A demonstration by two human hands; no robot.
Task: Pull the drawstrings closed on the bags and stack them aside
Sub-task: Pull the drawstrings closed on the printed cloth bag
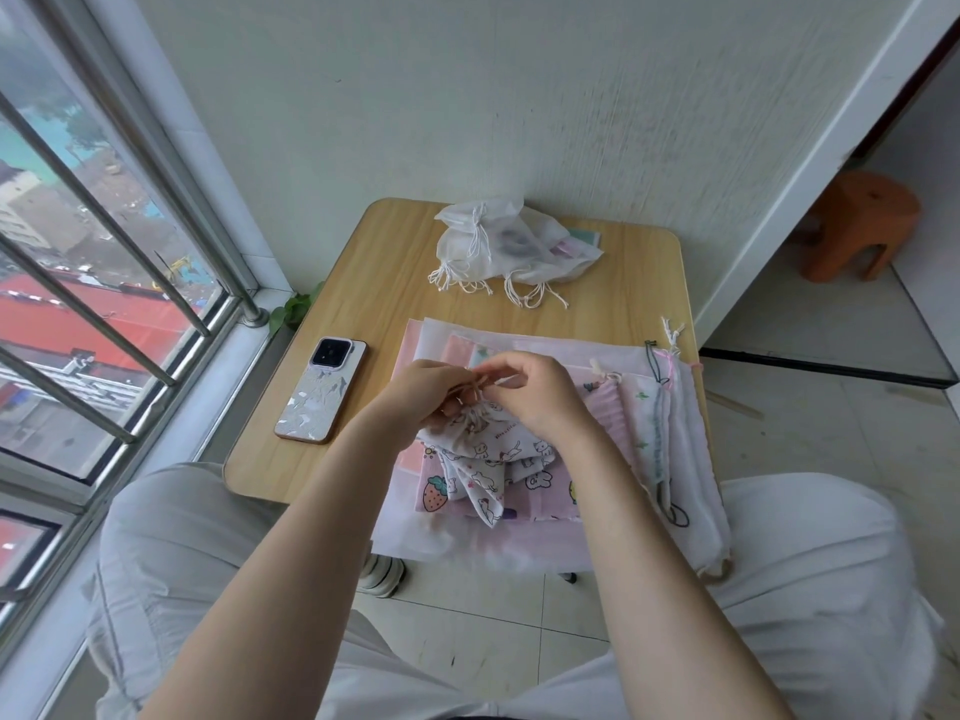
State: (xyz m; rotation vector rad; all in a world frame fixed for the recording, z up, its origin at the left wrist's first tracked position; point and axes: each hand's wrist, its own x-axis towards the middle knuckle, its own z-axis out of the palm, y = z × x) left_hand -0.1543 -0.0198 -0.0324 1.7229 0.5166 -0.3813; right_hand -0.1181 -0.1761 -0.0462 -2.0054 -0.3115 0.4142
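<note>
The cat-print drawstring bag (pixel 485 452), its neck gathered, lies on the flat pile of unclosed bags (pixel 566 407) at the near side of the wooden table (pixel 374 262), where the left hand (pixel 415 392) and right hand (pixel 535 394), fingers curled, each pinch its tan drawstring (pixel 470 389), with white closed bags (pixel 511 241) heaped at the far edge.
</note>
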